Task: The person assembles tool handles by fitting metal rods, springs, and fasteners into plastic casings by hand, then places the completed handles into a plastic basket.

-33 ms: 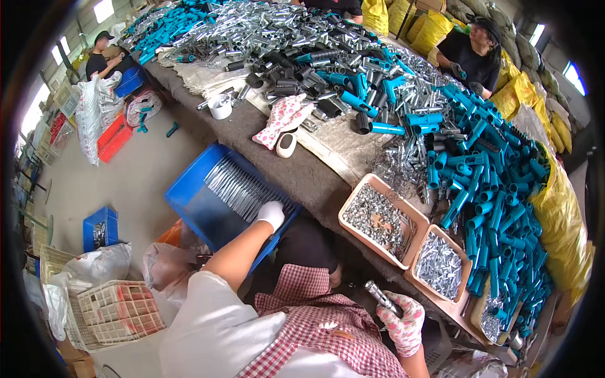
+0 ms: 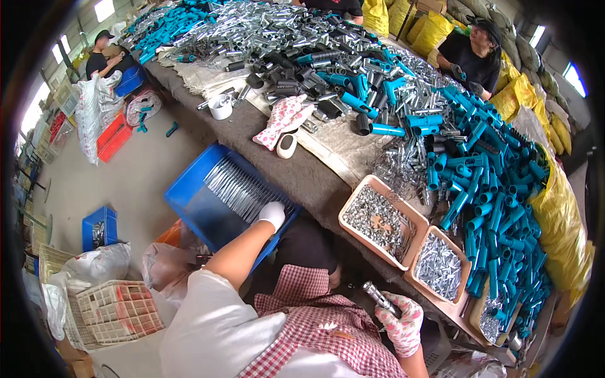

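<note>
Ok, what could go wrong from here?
The shiny metal tube juts out of the right grip, so it might slip if that loosens. The left grip is at the thin metal rods in the blue bin; a nudge could disorder their row. Teal tubes heaped beside the small silver parts may roll among them.

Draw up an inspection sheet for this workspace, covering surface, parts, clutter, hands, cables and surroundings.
Surface: long workbench, partly covered by pale sheeting.
Job's things: metal rods lined up in a blue bin; a metal cylinder in the right hand.
Clutter: heaped teal parts; white cup; pink-patterned cloth item.
Hands: left hand, white-gloved, at the rods' near end, grasp unclear; right hand, in a pink-patterned glove, grips the cylinder.
Cables: nothing clearly seen.
Surroundings: a co-worker across the bench, yellow sacks behind; red crate on the floor.
</note>
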Available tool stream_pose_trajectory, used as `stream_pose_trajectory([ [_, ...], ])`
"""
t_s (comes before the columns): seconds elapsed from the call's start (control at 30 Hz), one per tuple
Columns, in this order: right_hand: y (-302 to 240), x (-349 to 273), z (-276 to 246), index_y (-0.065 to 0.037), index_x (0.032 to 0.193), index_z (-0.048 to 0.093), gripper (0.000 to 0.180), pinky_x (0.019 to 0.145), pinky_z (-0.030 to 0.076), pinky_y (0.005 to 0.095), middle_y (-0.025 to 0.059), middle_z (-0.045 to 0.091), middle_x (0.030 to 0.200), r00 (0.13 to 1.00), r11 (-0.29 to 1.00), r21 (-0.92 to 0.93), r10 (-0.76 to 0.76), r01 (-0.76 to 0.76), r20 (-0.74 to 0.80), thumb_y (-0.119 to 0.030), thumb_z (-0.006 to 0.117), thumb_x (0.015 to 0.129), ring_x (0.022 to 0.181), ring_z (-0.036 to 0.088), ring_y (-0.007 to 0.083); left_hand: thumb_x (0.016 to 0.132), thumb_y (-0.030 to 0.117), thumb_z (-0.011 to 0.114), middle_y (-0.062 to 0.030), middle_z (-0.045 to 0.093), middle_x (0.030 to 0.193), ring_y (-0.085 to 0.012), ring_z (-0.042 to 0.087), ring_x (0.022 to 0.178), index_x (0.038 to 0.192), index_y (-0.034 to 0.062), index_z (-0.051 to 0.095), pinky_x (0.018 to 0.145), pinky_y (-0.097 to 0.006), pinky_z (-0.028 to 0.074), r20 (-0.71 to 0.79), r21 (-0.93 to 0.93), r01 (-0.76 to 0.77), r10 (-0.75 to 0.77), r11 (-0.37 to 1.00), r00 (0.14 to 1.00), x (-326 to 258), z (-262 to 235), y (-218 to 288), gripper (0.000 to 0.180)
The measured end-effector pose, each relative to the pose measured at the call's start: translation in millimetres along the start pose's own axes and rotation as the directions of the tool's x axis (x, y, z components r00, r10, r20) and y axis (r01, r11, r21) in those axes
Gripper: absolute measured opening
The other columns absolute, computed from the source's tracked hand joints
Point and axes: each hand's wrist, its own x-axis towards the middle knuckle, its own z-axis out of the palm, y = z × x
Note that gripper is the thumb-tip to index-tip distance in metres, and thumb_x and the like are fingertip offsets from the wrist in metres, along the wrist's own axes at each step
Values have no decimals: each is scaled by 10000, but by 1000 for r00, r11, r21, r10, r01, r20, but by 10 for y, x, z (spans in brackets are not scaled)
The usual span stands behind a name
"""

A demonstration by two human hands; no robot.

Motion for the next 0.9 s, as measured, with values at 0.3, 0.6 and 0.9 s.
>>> stream_pose_trajectory([
  [0.3,18,-57,-47,6,1095,688,455,788,527,346,188,697,947,996,997,-52,52,-49,71,-281,771,752,862,690,278,881,123,454,-244,652,1085,-389,631,1031,1017,29,707,884,-472,504,39,-129,17,-12,991,999,126,-76,403,302],
  [0.6,25,-147,-46,43,1144,654,416,684,511,230,47,685,867,971,941,239,230,-241,73,-175,746,801,733,616,72,791,271,658,-239,670,919,-431,634,889,894,49,678,818,-497,505,-334,-122,129,-163,984,928,296,-405,-477,245],
  [0.9,131,36,273,44,1054,690,373,676,508,255,109,693,836,987,986,104,117,-129,111,-163,780,756,716,639,121,815,238,634,-208,674,966,-381,648,916,920,49,674,837,-447,516,-376,-90,349,-356,933,855,383,-637,-1509,220],
])
